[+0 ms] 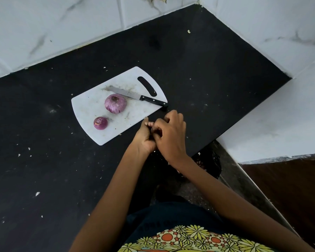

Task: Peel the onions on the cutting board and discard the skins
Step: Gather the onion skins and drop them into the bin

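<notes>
**Hands together beside the board, two onions waiting**

My left hand (145, 138) and right hand (168, 132) meet just off the near right edge of the white plastic cutting board (91, 108), fingers curled against each other. Whether they pinch anything between them, I cannot tell. On the board sit the large purple onion (115, 103) near the middle and the small purple onion (100, 123) by the near edge, apart from each other. The black-handled kitchen knife (138, 96) lies behind the large onion, its handle end overhanging the speckled black stone counter (207, 73).
</notes>
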A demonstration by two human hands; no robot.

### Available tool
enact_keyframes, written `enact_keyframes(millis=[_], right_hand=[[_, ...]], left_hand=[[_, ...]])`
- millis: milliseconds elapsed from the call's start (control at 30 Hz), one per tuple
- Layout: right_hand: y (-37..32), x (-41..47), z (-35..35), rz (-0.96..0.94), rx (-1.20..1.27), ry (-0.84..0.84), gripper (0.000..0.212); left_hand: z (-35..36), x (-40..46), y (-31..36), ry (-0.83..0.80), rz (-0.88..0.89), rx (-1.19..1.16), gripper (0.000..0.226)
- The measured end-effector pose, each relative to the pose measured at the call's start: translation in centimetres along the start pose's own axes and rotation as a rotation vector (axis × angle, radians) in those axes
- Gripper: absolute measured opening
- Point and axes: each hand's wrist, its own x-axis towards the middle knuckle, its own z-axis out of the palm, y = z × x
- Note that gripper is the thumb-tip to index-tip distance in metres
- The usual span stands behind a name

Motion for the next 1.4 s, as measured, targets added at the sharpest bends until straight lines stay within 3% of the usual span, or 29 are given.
enact_keyframes(millis=[100,200,300,367,500,600,700,833,900,1000,1067,1167,1233,1300,1400], right_hand=[[0.1,0.4,-0.8,-0.036,0.081,-0.186,0.004],[0.6,0.7,-2.3,-0.112,0.31,-0.378,0.019],[2.1,0.9,-3.5,0.082,0.475,-0.259,0.023],[4.0,1.5,-2.7,0.153,0.251,-0.16,0.028],[4.4,0.9,0.3,0.193,-0.17,-0.413,0.059],[2.1,-2.0,2.9,-0.061,-0.278,-0.489,0.067],[1.3,-4.9,4.8,-0.425,-0.373,-0.492,0.055],[5.1,-4.4,3.4,-0.709,-0.314,-0.269,0.027],[7.4,-2.9,2.4,-0.655,-0.372,-0.149,0.024],[8.6,-0.8,1.2,-0.468,-0.408,-0.136,0.03],[7.4,-1.0,0.9,-0.412,-0.359,-0.234,0.044],[5.1,-3.8,1.7,-0.64,-0.39,-0.493,0.067],[4.7,-5.5,2.5,-0.739,-0.46,-0.581,0.075],[5.4,-4.8,2.8,-0.707,-0.515,-0.554,0.077],[6.9,-1.6,1.9,-0.49,-0.604,-0.535,0.08]], left_hand=[[0.3,-0.6,0.5,-0.002,0.001,-0.113,0.058],[-0.7,-0.1,2.1,-0.062,-0.004,-0.243,0.068],[-1.8,-0.2,3.8,-0.131,-0.02,-0.306,0.066],[-2.2,-0.4,4.7,-0.134,-0.003,-0.338,0.063],[-2.1,-0.7,5.4,-0.113,0.052,-0.358,0.063],[-2.1,-0.7,5.4,-0.123,0.067,-0.345,0.064],[-2.1,-0.8,5.2,-0.129,0.066,-0.339,0.064],[-1.9,-1.0,5.2,-0.105,0.075,-0.323,0.064],[-2.0,-1.0,5.3,-0.09,0.075,-0.328,0.063],[-2.2,-0.8,5.1,-0.082,0.065,-0.336,0.061],[-2.2,-0.6,4.9,-0.087,0.059,-0.325,0.062],[-2.1,-0.2,4.7,-0.106,0.057,-0.301,0.066],[-2.0,-0.2,4.7,-0.11,0.052,-0.306,0.065],[-1.9,-0.3,4.9,-0.108,0.055,-0.303,0.065],[-1.9,-0.4,4.9,-0.093,0.063,-0.292,0.063]])
